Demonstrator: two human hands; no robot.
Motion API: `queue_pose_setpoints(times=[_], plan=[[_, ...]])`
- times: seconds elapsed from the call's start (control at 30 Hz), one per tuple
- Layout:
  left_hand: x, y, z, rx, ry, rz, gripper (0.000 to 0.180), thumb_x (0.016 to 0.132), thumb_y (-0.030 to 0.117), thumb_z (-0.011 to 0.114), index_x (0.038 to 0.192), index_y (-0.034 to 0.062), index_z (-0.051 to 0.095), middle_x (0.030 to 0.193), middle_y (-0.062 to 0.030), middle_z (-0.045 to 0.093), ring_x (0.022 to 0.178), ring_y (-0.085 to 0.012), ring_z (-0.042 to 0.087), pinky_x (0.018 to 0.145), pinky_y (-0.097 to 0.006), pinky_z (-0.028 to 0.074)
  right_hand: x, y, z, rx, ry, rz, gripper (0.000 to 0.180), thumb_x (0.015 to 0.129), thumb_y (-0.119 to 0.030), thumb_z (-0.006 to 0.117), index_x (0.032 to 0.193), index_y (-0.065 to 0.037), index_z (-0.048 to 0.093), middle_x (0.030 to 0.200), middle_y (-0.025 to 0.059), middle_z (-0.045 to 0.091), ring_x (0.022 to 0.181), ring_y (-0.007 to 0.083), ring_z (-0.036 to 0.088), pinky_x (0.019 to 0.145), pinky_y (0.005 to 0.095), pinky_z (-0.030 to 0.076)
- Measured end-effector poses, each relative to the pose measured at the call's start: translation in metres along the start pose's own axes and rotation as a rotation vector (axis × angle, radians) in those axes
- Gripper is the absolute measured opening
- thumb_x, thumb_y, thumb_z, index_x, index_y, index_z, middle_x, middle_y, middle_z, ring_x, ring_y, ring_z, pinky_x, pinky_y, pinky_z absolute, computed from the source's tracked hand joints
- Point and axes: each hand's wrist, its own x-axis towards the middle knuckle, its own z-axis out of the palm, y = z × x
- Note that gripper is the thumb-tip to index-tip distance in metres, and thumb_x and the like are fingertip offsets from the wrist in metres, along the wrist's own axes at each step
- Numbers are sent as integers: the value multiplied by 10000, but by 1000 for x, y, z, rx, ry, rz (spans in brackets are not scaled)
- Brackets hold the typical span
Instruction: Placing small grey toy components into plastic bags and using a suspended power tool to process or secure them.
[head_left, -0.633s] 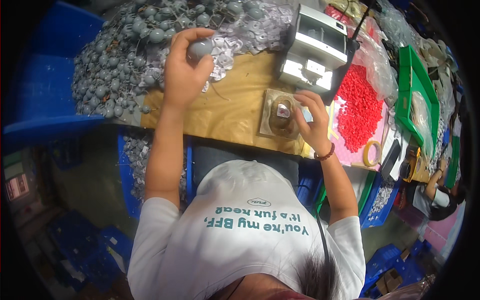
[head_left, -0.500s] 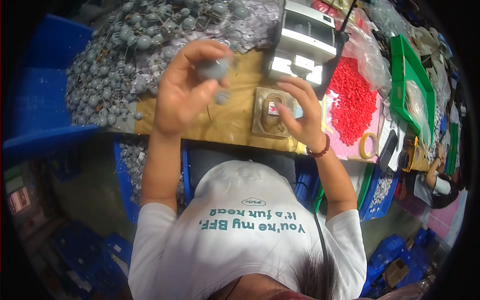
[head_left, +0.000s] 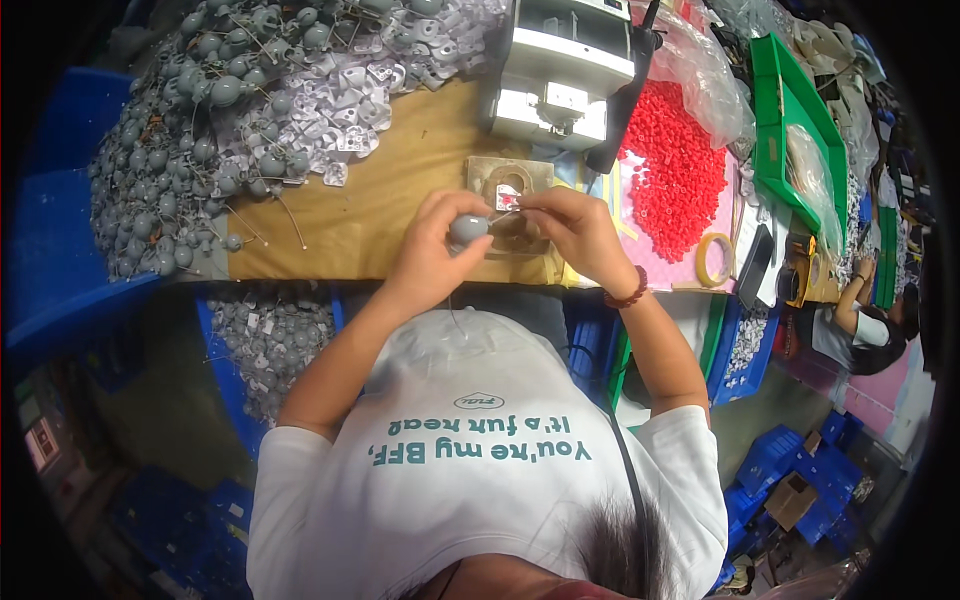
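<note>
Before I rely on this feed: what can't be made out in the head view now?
All in the head view:
- Grey ball: part of its surface, hidden by the left hand's fingers.
- Whatever the right hand's fingertips may pinch: too small.
- Block: part of its right side, covered by the right hand.
- White machine: its far end, cut off by the top edge.

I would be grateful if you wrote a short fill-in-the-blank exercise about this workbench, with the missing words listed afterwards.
1. The left hand holds a ball coloured ____.
2. The beaded bracelet is on the person's ____ wrist.
3. The small loose parts heaped right of the white machine are ____.
4. The large tray farther right is ____.

Missing words: grey; right; red; green.
</note>
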Motion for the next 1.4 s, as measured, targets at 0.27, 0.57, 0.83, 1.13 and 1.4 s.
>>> queue_pose_setpoints(times=[0.27, 0.57, 0.83, 1.13, 1.4], plan=[[-6, -26, 29, 268, 49, 134, 297, 781, 14, 714, 1063, 31, 624, 1128, -113, 511, 995, -267, 582, 819, -343, 502, 8, 35, 25, -547, 78, -396, 284, 729, -44, 682, 1011, -75, 696, 982, 73, 644, 859, 255, 644, 683, 354, 540], [4, -25, 27, 331, 28, 139, 290, 779, 46, 715, 1054, 46, 622, 1116, -120, 508, 1007, -300, 582, 836, -374, 499, 14, 30, 22, -745, -31, -486, 292, 742, -120, 649, 1031, -79, 664, 940, 51, 574, 871, 226, 585, 676, 344, 530], [14, -17, 30, 825, 138, 315, 464, 738, -1, 632, 1194, 84, 607, 1269, -146, 521, 1182, -354, 503, 978, -478, 417, -1, 33, 25, -906, -86, -540, 387, 793, -143, 594, 1123, 58, 630, 1017, 104, 537, 941, 261, 547, 779, 370, 488], [17, -46, 43, 1009, 74, 404, 457, 787, 42, 600, 1241, 86, 609, 1311, -129, 574, 1194, -300, 524, 905, -422, 453, -24, 57, -34, -280, 131, -175, 427, 824, 17, 652, 1242, -44, 596, 1265, 168, 592, 1198, 349, 547, 1026, 405, 436], [19, -48, 42, 962, 80, 415, 466, 751, 33, 648, 1213, 88, 630, 1290, -108, 591, 1168, -275, 554, 871, -405, 473, -25, 79, 3, -328, 205, -75, 350, 771, 48, 665, 1090, -35, 546, 1136, 185, 593, 1043, 381, 581, 900, 409, 497]])
